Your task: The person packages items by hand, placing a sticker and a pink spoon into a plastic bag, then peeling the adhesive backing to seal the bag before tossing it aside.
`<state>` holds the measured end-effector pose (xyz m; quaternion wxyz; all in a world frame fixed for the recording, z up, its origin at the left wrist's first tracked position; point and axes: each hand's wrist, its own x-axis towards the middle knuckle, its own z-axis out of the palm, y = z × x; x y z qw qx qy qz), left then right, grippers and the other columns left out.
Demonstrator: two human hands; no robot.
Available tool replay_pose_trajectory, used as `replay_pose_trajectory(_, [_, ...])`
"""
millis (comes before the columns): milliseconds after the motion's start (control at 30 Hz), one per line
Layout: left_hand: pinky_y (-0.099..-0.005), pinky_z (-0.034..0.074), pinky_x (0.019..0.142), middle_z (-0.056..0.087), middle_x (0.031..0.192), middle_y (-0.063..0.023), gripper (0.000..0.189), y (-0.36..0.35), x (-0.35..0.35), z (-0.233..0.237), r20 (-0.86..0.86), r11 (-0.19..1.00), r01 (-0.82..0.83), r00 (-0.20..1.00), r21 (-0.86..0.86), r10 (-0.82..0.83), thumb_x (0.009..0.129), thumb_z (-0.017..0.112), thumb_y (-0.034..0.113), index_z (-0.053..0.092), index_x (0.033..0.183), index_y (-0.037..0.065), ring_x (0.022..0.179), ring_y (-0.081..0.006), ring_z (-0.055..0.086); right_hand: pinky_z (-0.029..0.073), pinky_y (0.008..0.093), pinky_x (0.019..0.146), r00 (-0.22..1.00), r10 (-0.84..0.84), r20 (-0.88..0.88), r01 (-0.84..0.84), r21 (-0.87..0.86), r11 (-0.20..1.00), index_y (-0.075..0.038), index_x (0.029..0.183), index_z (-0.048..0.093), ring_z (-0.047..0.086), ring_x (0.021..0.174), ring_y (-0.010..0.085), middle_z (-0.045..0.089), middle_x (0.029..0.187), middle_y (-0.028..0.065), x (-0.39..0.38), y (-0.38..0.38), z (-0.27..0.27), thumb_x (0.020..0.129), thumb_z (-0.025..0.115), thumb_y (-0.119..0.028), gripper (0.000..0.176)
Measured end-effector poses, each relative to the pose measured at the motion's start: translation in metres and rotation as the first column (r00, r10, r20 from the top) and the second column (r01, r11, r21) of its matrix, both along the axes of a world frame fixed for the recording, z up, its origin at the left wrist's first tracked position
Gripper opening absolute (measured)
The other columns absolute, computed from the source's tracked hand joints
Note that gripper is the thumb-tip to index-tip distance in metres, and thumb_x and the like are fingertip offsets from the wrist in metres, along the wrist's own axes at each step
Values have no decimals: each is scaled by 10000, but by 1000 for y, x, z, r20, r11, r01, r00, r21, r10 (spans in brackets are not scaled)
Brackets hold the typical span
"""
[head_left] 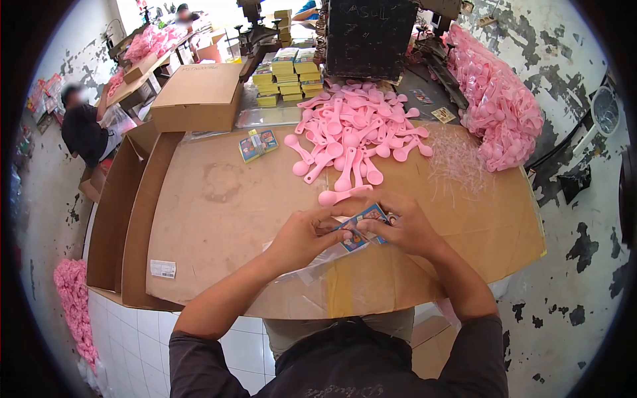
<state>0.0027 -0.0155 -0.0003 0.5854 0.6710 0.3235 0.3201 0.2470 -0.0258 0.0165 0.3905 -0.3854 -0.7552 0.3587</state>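
Near the front of the cardboard-covered table (219, 245), my left hand (302, 237) and my right hand (406, 229) meet over small blue printed cards (353, 240). Both thumbs press on the face of the cards, and the fingers curl behind them, partly hidden. Just beyond my fingers lies a pink measuring spoon (330, 198), at the near edge of a heap of pink spoons (352, 132). Farther back to the left, a banded bundle of cards (258, 145) rests on the cardboard.
Stacks of yellow-edged cards (285, 69) stand behind, beside a closed carton (199, 93) and a black machine block (368, 40). A large clear bag of pink spoons (497, 99) sits at right, near thin plastic shreds (461, 159). An open carton (123, 212) borders the left; another person (86, 126) sits beyond.
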Motion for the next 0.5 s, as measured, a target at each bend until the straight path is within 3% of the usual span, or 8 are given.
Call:
replay_pose_trajectory(33, [-281, 580, 837, 768, 1051, -79, 385, -1, 1, 1, 7, 1000, -8, 1000, -3, 8, 980, 715, 85, 610, 1328, -42, 992, -131, 712, 528, 282, 719, 996, -34, -88, 21, -140, 990, -16, 1164, 735, 654, 853, 125, 705, 973, 71, -6, -4, 1, 922, 744, -65, 247])
replay_pose_trajectory(133, [-277, 579, 843, 763, 1058, -81, 366, 3, -2, 0, 23, 990, -111, 993, -87, 114, 980, 716, 83, 618, 1308, -48, 983, -124, 711, 542, 282, 709, 910, -230, -346, 203, -115, 973, -10, 1152, 726, 669, 842, 138, 713, 957, 86, -14, 2, -11, 924, 742, -79, 239])
replay_pose_trajectory(233, [-252, 578, 796, 758, 1073, -90, 335, 9, -3, -6, 225, 990, -79, 969, -121, 105, 987, 706, 80, 621, 1282, -56, 943, -109, 711, 548, 324, 808, 996, -92, -19, 93, 99, 991, -7, 1190, 686, 675, 969, 171, 708, 1049, 95, -4, 2, -10, 960, 694, -103, 249])
replay_pose_trajectory(333, [-224, 572, 753, 749, 1099, -98, 313, 9, -7, -6, 85, 985, -124, 987, -120, 135, 996, 692, 79, 613, 1263, -65, 915, -98, 712, 516, 379, 921, 990, 81, 116, -101, 181, 978, -10, 1184, 679, 643, 1094, 234, 678, 1142, 108, -3, 20, -6, 951, 654, -93, 249])
replay_pose_trajectory(433, [-215, 572, 736, 746, 1101, -91, 303, 14, -9, -5, 164, 980, -138, 973, -141, 160, 1007, 679, 83, 613, 1266, -59, 906, -88, 707, 475, 413, 983, 933, -142, 330, 20, 348, 937, -27, 1128, 711, 595, 1144, 291, 643, 1170, 112, 9, 52, -18, 908, 652, -73, 233])
replay_pose_trajectory(500, [-217, 576, 750, 747, 1090, -85, 299, 16, -12, -5, 153, 976, -160, 971, -145, 182, 1012, 671, 86, 615, 1272, -51, 907, -85, 706, 482, 416, 961, 872, -186, 453, -22, 416, 909, -44, 1142, 715, 603, 1088, 306, 642, 1121, 113, 9, 58, -24, 882, 662, -62, 266])
